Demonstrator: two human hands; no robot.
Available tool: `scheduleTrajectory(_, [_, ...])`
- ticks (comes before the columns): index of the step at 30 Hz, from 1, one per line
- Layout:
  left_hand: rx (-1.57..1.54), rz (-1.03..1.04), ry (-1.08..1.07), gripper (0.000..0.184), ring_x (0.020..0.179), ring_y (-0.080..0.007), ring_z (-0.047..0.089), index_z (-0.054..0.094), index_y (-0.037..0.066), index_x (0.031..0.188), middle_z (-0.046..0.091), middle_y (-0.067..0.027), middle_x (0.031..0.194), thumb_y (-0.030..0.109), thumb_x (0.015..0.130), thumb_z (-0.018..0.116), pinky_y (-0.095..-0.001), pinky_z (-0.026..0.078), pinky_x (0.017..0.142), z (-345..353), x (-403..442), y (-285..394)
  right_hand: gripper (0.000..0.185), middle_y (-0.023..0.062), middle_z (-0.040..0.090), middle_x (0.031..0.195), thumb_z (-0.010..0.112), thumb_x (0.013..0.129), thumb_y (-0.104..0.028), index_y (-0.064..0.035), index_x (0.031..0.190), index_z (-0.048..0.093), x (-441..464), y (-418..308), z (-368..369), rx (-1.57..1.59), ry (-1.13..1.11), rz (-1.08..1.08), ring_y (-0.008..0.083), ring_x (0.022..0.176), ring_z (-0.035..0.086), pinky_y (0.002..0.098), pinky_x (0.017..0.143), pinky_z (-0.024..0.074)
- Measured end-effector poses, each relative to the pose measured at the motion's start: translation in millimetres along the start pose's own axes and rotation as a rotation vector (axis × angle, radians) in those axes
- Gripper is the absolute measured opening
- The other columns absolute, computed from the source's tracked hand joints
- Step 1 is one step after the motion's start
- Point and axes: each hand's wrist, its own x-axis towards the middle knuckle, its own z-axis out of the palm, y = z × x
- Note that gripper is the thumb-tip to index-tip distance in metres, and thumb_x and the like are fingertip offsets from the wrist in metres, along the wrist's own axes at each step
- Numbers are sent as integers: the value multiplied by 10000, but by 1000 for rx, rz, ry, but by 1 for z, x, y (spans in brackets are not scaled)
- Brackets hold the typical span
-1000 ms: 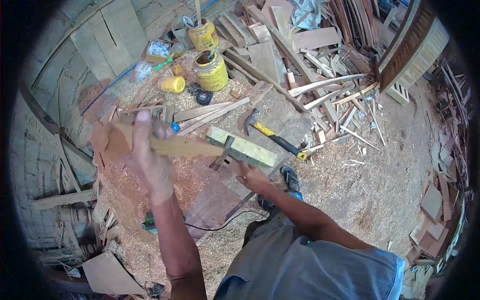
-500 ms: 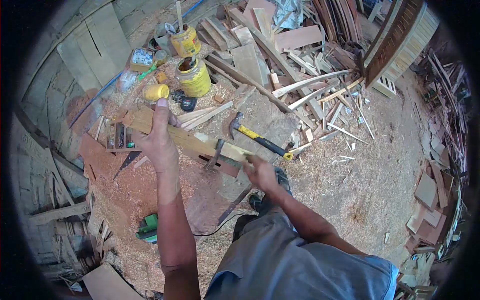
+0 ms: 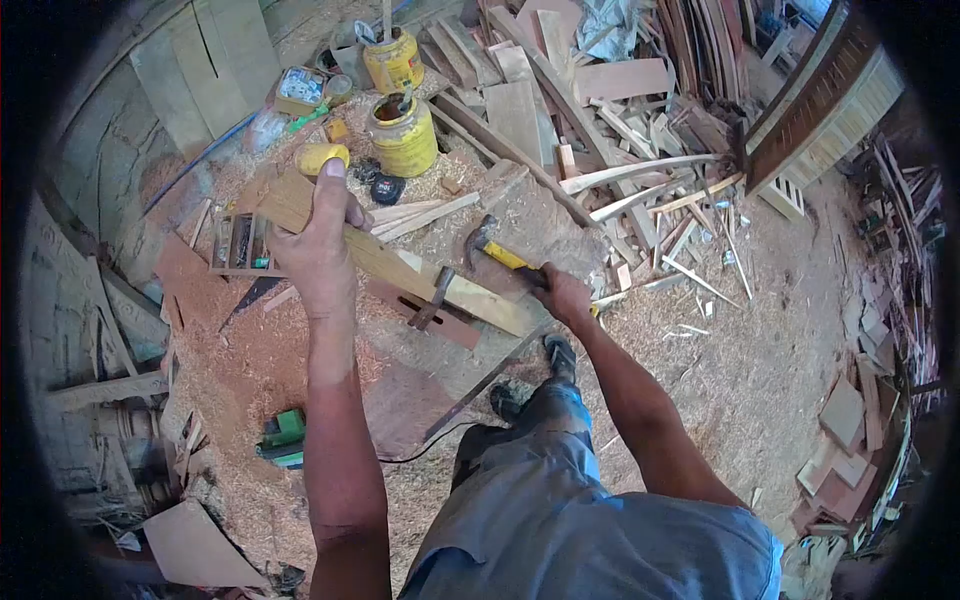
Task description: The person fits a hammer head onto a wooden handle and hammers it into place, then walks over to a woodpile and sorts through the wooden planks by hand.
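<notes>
long, pale brown wooden bar point(image 3: 385, 262) is held aslant above a flat, dusty, grey-brown worktop point(image 3: 440, 372), its upper end by the left hand point(image 3: 318, 235) and its length sloping down to the right. whether any weight is borne by the worktop cannot be told. the bar is crossed, well away from the left hand, by a small, dark piece of metal and wood point(image 3: 437, 295); how that piece is joined, if at all, is not clear.

for sound control, the bar should be gripped firmly and its slope kept steady, with the left thumb and fingers held clear of the dark piece. the claw hammer with a dark steel head and a yellow-and-black handle point(image 3: 510, 256) should be grasped toward the handle end; if it is used, light, square taps are to be preferred.

the left hand is narrowed around the bar, thumb raised on the near side and fingers curled beyond. the right hand point(image 3: 566, 296) is closed about the black part of the handle. whether the hammer is lifted or lies on the worktop cannot be told.
</notes>
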Motion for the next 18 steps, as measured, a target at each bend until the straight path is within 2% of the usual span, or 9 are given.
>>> scheduleTrajectory(3, [29,20,-1,112,538,-90,545,656,27,932,590,-10,675,108,976,720,-261,468,505,-3,-5,1,432,174,717,855,767,850,-416,-102,1111,626,-14,-21,-34,35,47,36,379,878,731,537,753,551])
scheduleTrajectory(6, [16,44,20,96,540,-81,545,664,30,920,589,1,671,89,979,710,-256,459,499,-4,-7,6,383,210,694,806,718,877,-409,-75,1039,625,-51,-45,-80,262,177,14,406,799,710,519,714,540])
scheduleTrajectory(9, [-3,34,40,91,535,-73,544,672,33,911,595,8,674,83,977,711,-252,449,490,-7,-10,9,369,188,642,741,743,874,-355,-57,1052,615,-74,-72,-138,409,159,-76,361,698,665,474,668,511])
scheduleTrajectory(10, [1,35,48,91,533,-72,545,674,35,910,598,9,677,85,975,714,-252,447,487,-7,-7,11,324,167,585,698,741,879,-285,-46,1053,607,-79,-84,-158,564,157,-139,323,638,600,443,638,483])
scheduleTrajectory(14, [23,54,69,96,525,-70,547,676,41,905,610,12,685,97,967,724,-254,442,476,0,-8,15,252,184,594,706,681,916,-188,-42,1095,579,-91,-130,-241,490,241,-422,337,634,621,456,637,491])
scheduleTrajectory(17, [45,90,73,108,529,-70,553,673,42,898,619,9,691,107,957,736,-258,447,477,5,-14,15,244,189,599,706,666,929,-169,-45,1119,576,-93,-147,-287,421,215,-473,345,632,630,451,620,493])
scheduleTrajectory(18, [75,106,97,114,540,-69,559,673,41,894,624,10,699,110,954,740,-256,450,484,7,-14,14,248,184,596,700,669,936,-182,-46,1122,575,-92,-156,-304,413,304,-591,341,624,628,445,605,490])
